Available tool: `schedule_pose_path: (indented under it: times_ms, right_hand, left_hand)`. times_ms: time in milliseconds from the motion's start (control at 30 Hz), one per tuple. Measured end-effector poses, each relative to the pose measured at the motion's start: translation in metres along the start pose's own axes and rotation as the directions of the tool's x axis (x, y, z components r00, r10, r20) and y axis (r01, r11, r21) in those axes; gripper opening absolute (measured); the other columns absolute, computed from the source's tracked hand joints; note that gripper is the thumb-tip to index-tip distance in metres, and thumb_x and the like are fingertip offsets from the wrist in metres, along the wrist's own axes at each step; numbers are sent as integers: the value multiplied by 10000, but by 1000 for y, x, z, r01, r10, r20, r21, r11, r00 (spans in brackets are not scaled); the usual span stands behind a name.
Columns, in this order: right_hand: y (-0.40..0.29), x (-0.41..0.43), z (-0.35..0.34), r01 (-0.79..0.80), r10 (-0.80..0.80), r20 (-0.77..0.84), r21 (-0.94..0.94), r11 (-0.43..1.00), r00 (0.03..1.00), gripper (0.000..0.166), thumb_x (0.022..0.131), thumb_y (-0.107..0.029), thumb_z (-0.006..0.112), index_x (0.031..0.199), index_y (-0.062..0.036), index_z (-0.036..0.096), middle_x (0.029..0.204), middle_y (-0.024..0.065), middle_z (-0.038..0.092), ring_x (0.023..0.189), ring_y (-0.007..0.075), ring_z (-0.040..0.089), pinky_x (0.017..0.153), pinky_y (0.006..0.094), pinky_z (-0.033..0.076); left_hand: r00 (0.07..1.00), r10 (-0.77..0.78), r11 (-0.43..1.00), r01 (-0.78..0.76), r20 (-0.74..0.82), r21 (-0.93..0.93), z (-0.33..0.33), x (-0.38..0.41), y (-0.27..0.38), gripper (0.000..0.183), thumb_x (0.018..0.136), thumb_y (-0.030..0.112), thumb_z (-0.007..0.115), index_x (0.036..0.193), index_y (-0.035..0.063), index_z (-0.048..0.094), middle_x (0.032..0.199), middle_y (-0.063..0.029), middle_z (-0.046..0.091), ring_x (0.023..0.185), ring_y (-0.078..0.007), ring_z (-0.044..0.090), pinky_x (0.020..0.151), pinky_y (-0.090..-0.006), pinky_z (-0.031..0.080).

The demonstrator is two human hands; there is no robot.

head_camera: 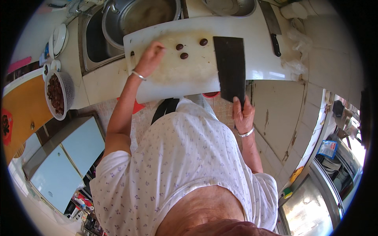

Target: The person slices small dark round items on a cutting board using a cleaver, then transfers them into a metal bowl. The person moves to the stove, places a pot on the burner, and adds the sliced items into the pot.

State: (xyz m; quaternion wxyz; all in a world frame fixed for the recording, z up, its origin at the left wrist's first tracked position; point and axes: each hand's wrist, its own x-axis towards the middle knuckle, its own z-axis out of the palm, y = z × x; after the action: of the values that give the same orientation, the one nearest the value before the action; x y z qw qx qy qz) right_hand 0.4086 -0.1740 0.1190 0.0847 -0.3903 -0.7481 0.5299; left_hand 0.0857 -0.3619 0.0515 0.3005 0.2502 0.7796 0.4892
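Note:
A white plastic cutting board [189,79] with brownish stains lies on the counter. Three dark brown chestnuts [184,55] rest apart from each other on its upper half. My right hand [243,115] grips a broad cleaver with a dark blade [230,65], which extends over the board's right end. Above the board's left part is my left hand [152,57], fingers curled inward and slightly blurred; whether anything is pinched in them does not show.
A large metal basin [141,17] sits over the sink [97,38]. To the left stands a white plastic basket [69,88] of chestnuts. A second cleaver [271,22] lies at the right, near clear plastic bags [296,50]. A metal pan [248,8] is at the back.

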Motion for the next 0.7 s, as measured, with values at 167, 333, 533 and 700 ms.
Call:
schedule_pose_path:
  times_ms: [167,333,533,700]
  right_hand:
    - [14,36,8,239,-304,-64,-474,848,951,211,924,-157,598,796,-15,508,589,169,557,492,345,545,435,410,410]
    - [0,47,29,290,-392,-64,-565,772,918,193,916,-176,589,808,-44,501,688,159,599,578,371,587,474,452,455]
    - [10,68,48,264,-384,-18,-697,667,923,199,920,-211,582,815,-64,499,719,133,616,566,339,611,467,427,477]
    - [5,72,45,266,-369,14,-719,642,929,236,927,-236,572,784,-69,488,715,134,617,559,332,616,462,419,487]
  left_hand:
    - [935,-335,723,176,-116,-668,-9,1,8,281,921,302,634,769,98,516,681,1,510,556,-67,469,447,-201,329]
    - [903,-418,612,200,-99,-765,22,-12,4,392,925,350,630,657,137,441,607,26,428,462,-58,379,395,-202,260]
    - [884,-445,604,177,-144,-777,20,-19,-6,371,902,337,659,650,141,468,584,43,439,443,-49,366,395,-213,247]
    - [875,-455,607,169,-165,-777,13,-23,-10,395,908,354,647,635,141,456,577,40,431,436,-51,360,391,-213,240]
